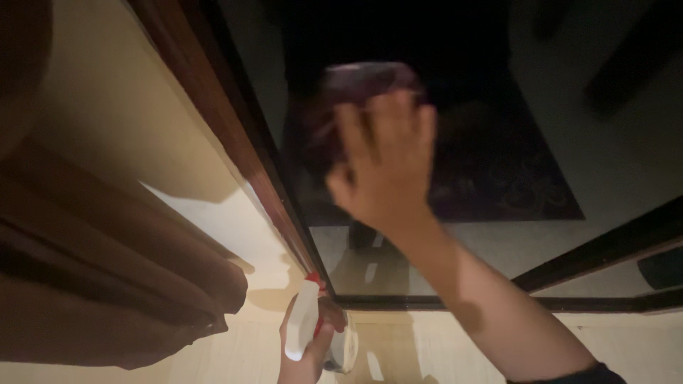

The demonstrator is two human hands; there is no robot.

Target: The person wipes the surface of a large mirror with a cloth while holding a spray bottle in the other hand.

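Both hands busy: right hand (384,160) presses blurred cloth (366,78); left hand (306,348) grips half-hidden spray bottle (302,320)

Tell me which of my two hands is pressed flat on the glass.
The right hand, raised with fingers spread, presses a dark cloth against the dark glass pane. The left hand, lower down, instead grips a white spray bottle.

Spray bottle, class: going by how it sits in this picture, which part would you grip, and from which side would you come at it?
Grip the spray bottle around its narrow white neck, just below the red nozzle, coming from underneath and behind, as the left hand does. The nozzle points up toward the glass, so that side should stay free. The right hand presses a dark cloth to the pane.
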